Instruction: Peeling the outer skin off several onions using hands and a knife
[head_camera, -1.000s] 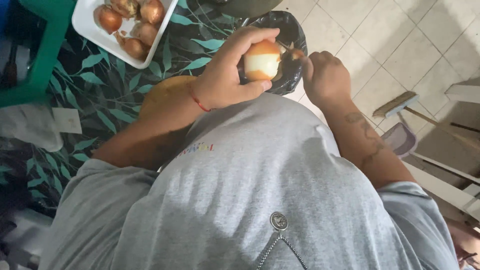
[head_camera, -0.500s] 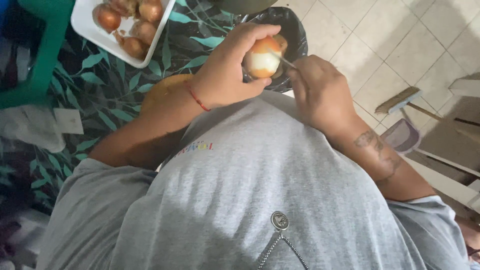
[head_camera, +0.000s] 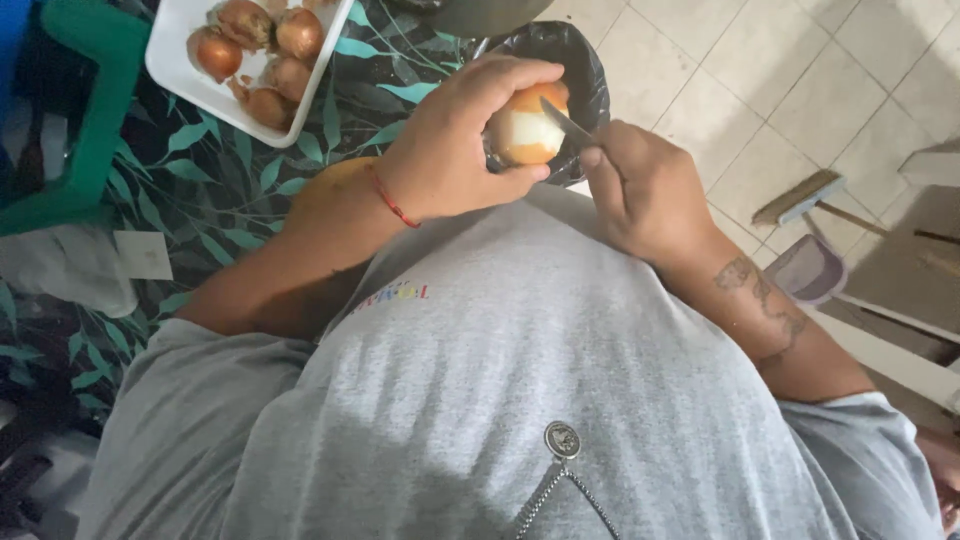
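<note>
My left hand (head_camera: 455, 150) grips a partly peeled onion (head_camera: 523, 130), white where the skin is off and orange at the top. My right hand (head_camera: 640, 190) holds a small knife (head_camera: 566, 122) with its blade laid against the onion's right side. Both hands work just above a black plastic bag (head_camera: 580, 60) that hangs open below the onion. A white tray (head_camera: 180, 60) with several unpeeled brown onions (head_camera: 275, 55) sits at the upper left on a leaf-patterned cloth (head_camera: 200, 180).
A green plastic chair frame (head_camera: 90, 130) stands at the far left. On the tiled floor (head_camera: 760, 90) at the right lie a broom (head_camera: 800, 200) and a purple dustpan (head_camera: 808, 268). A pale wooden piece (head_camera: 900, 300) fills the right edge. My grey shirt covers the lower frame.
My right hand has moved in from apart to the onion, and the knife blade now lies on its right side. The left hand keeps the onion in place.
</note>
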